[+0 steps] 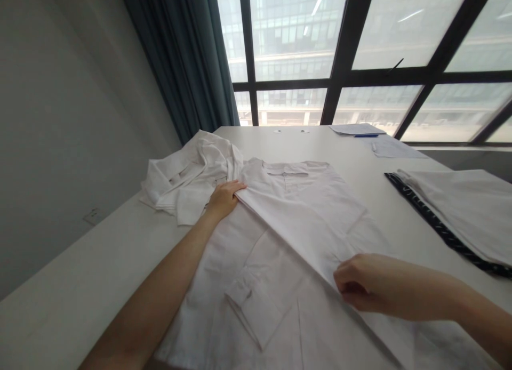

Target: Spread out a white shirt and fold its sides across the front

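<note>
A white long-sleeved shirt lies flat on the white table, collar toward the window. One side of it is folded over along a slanted crease. My left hand pinches that crease near the shoulder, fingers closed on the cloth. At the lower end of the same crease my right hand is curled and grips the fabric edge. A cuffed sleeve lies across the shirt's lower front between my arms.
A crumpled heap of white garments sits just left of the shirt. A folded pale garment with a dark patterned edge lies at the right. Papers and a blue pen rest near the window; a dark curtain hangs at the back left.
</note>
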A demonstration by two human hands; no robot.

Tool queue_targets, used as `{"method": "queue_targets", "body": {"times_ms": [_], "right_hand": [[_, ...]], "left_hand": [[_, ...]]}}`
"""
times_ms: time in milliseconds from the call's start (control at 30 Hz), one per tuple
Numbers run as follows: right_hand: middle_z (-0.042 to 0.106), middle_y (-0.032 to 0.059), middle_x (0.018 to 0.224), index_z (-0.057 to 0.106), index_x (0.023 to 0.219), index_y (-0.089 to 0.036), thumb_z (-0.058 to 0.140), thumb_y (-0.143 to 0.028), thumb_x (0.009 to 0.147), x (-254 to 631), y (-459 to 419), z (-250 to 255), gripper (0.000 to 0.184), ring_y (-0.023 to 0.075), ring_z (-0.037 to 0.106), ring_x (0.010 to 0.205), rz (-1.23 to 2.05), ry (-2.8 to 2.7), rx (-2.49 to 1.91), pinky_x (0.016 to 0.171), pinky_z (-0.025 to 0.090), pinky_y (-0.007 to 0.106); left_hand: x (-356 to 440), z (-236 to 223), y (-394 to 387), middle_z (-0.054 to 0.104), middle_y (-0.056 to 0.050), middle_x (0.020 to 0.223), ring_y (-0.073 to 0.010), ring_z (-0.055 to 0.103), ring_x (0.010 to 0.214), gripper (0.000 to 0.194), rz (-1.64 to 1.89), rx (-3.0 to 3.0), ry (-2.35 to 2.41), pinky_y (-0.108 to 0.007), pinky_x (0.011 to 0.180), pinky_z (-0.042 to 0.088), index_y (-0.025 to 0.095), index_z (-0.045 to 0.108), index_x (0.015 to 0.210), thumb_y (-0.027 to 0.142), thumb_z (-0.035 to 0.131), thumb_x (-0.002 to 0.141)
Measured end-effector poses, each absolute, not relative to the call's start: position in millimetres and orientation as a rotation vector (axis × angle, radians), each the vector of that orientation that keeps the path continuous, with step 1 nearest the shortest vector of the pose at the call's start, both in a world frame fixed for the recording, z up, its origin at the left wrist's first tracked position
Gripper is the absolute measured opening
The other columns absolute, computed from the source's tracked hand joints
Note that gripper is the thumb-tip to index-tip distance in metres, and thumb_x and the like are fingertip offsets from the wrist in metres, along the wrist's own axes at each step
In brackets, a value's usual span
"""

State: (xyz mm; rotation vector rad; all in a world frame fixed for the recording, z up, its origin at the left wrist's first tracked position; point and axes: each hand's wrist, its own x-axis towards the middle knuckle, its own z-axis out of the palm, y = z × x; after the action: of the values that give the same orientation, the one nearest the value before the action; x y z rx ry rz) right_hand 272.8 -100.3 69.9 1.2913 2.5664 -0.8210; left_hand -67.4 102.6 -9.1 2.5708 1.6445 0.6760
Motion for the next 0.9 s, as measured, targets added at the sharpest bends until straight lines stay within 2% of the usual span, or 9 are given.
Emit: {"method": "queue_targets", "body": {"times_ms": [133,200,267,400,500,600,767,833,900], "right_hand": [[0.063,0.0014,0.064,0.058,0.066,-0.021,0.052,-0.036,0.092,278.0,-88.1,57.9,0.031,0.0152,0.057,0.059,-0.658,2.553,1.486,0.054,0.029,0.027],[0.063,0.0024,0.064,0.056,0.065,-0.021,0.049,-0.039,0.095,285.1,-73.2,50.8,0.035,0.0166,0.058,0.06,-0.476,2.553,1.67,0.054,0.028,0.028],[0.064,0.0024,0.066,0.055,0.067,-0.021,0.046,-0.039,0.096,291.5,-57.8,43.4,0.036,0.0169,0.058,0.06,-0.34,2.536,1.838,0.054,0.028,0.028],[0.068,0.0016,0.075,0.06,0.08,-0.022,0.043,-0.031,0.098,293.8,-41.2,23.1,0.026,0.0165,0.061,0.065,-0.205,2.561,2.05,0.056,0.031,0.026],[0.068,0.003,0.078,0.06,0.085,-0.02,0.042,-0.028,0.099,288.0,-42.0,6.0,0.024,0.0171,0.062,0.069,0.084,2.62,2.047,0.063,0.034,0.028],[0.067,0.0044,0.08,0.06,0.087,-0.018,0.043,-0.025,0.099,282.4,-46.5,-3.5,0.022,0.0187,0.062,0.073,0.389,2.66,1.951,0.07,0.034,0.032],[0.067,0.0037,0.082,0.058,0.088,-0.018,0.047,-0.022,0.097,279.0,-48.6,-3.9,0.015,0.0189,0.061,0.075,0.464,2.651,1.943,0.071,0.033,0.032],[0.067,0.0033,0.081,0.058,0.088,-0.018,0.048,-0.022,0.097,278.5,-47.7,-3.8,0.014,0.0188,0.061,0.075,0.452,2.634,1.959,0.071,0.033,0.032],[0.067,0.0033,0.081,0.057,0.087,-0.019,0.049,-0.022,0.096,277.6,-47.0,-4.5,0.013,0.019,0.06,0.075,0.44,2.617,1.974,0.07,0.033,0.032]], "left_hand": [[-70.3,-5.0,100.1,0.063,0.0,0.132,-0.0125,0.049,0.132,0.062,0.564,2.559,1.642,-0.028,0.113,0.034,0.018,0.065,0.125,-0.003,0.037,0.074],[-72.4,0.7,100.0,0.062,0.002,0.133,-0.0108,0.05,0.13,0.066,0.497,2.543,1.658,-0.024,0.11,0.035,0.021,0.064,0.126,-0.004,0.036,0.071],[-72.0,9.9,102.5,0.065,0.002,0.129,-0.0127,0.057,0.124,0.064,0.429,2.514,1.711,-0.023,0.105,0.041,0.023,0.067,0.123,-0.002,0.038,0.071],[-58.3,33.4,120.6,0.074,-0.005,0.109,-0.0242,0.069,0.102,0.041,0.284,2.454,1.892,-0.032,0.091,0.05,0.025,0.075,0.105,0.012,0.046,0.08],[-40.1,45.0,144.2,0.072,-0.007,0.114,-0.0268,0.067,0.104,0.037,0.262,2.464,1.992,-0.036,0.089,0.049,0.025,0.073,0.111,0.022,0.045,0.087],[-24.5,44.9,169.9,0.069,-0.01,0.12,-0.0267,0.064,0.109,0.04,0.292,2.486,2.084,-0.039,0.095,0.045,0.023,0.066,0.122,0.025,0.039,0.093],[-14.4,30.7,203.7,0.066,-0.023,0.117,-0.0387,0.056,0.114,0.044,0.309,2.481,2.271,-0.061,0.101,0.03,0.012,0.07,0.108,0.042,0.042,0.094],[-15.1,26.6,212.1,0.065,-0.022,0.119,-0.0384,0.054,0.116,0.041,0.317,2.524,2.274,-0.061,0.102,0.027,0.014,0.071,0.105,0.043,0.044,0.094],[-17.9,24.7,217.2,0.067,-0.018,0.116,-0.0353,0.052,0.117,0.034,0.338,2.582,2.25,-0.058,0.105,0.023,0.017,0.07,0.103,0.035,0.043,0.095]]}}
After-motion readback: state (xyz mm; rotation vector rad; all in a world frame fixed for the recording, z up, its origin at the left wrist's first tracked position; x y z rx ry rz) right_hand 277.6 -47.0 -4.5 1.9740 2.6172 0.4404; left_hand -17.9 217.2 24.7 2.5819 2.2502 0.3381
